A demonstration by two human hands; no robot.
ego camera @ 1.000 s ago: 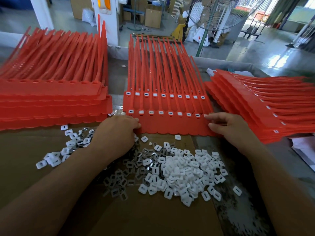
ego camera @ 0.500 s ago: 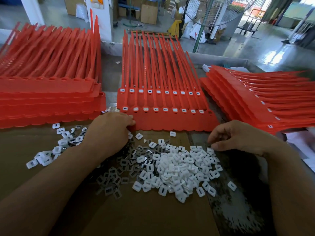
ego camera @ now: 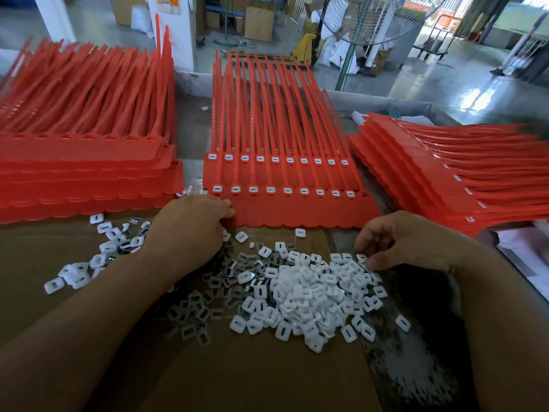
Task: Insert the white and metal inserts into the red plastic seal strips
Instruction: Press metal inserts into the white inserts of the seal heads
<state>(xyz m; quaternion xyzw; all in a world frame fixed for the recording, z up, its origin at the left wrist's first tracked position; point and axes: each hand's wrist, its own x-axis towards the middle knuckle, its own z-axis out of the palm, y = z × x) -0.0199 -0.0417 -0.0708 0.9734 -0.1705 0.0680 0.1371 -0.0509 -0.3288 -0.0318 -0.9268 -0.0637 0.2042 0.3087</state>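
A sheet of red seal strips (ego camera: 297,211) lies in the middle, its two rows of sockets filled with white inserts. My left hand (ego camera: 187,230) rests palm down with its fingertips pressing the sheet's near left corner. In front lies a heap of white inserts (ego camera: 306,292), with grey metal inserts (ego camera: 208,307) spread to its left. At the heap's far right edge, my right hand (ego camera: 407,242) has its fingers curled and pinches a white insert between thumb and fingertips.
A tall stack of red strip sheets (ego camera: 83,162) stands at the left, and another stack (ego camera: 430,173) fans out at the right. More white inserts (ego camera: 77,272) lie scattered at the left on the brown cardboard (ego camera: 252,376). A floor fan (ego camera: 371,19) stands behind the table.
My right hand left the sheet's near right corner and came down to the heap of white inserts. My left hand stayed at the sheet's left corner.
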